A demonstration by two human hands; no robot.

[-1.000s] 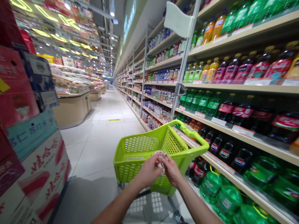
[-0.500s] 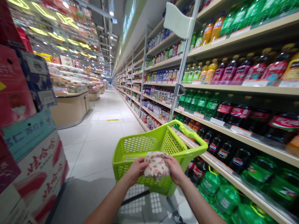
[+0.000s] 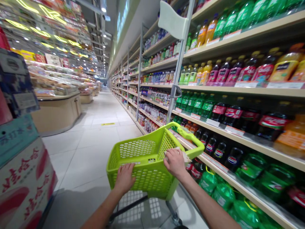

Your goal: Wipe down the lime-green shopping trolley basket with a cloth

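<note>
A lime-green shopping cart with a perforated basket stands side-on before me. My left hand rests on the near rim, its fingers curled over the edge. Further right, my right hand presses a pale cloth against the rim, close to the handle end. Most of the cloth is hidden under the fingers; a crumpled edge sticks out on the right. The cart's handle is at its right end, beside the shelves.
Shelves of bottled drinks run along the right side, close to the cart. Stacked drink cartons stand at the near left. A rounded display counter with packaged food lies beyond them. A tiled aisle leads into the distance.
Both hands held the cloth in front of the cart. The left hand has let go and moved left onto the rim; the right has carried the cloth right to the rim. The view has turned right.
</note>
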